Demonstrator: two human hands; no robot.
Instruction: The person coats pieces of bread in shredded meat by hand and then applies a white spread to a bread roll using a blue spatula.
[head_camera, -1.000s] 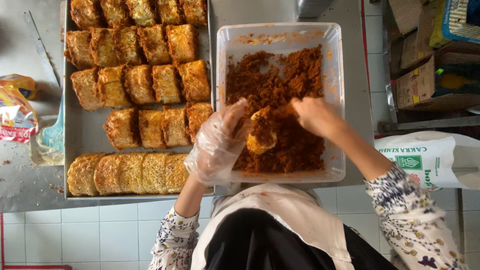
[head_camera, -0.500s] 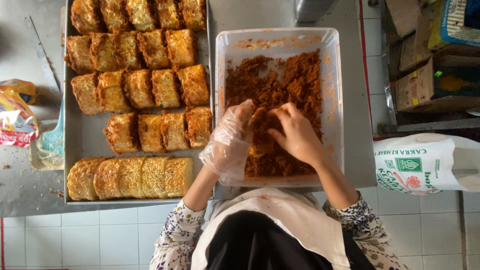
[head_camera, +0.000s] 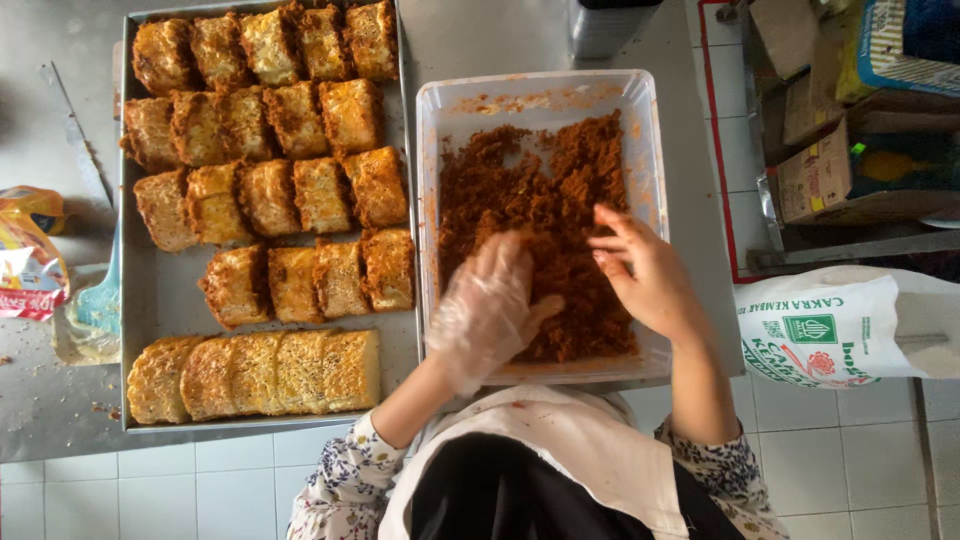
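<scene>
A white plastic tub holds reddish-brown shredded filling. My left hand, in a clear plastic glove, lies cupped on the filling at the tub's near side; whatever is under it is hidden. My bare right hand rests on the filling just to its right, fingers spread and pointing left. To the left of the tub, a metal tray carries several rows of golden, coated bread pieces.
A long knife, a light blue spatula and an orange snack bag lie left of the tray. A white printed sack and cardboard boxes stand at the right. A dark container sits behind the tub.
A bread piece seen between my hands a second ago is no longer visible. Both hands have dropped lower into the filling toward the tub's near edge, and my right fingers have spread.
</scene>
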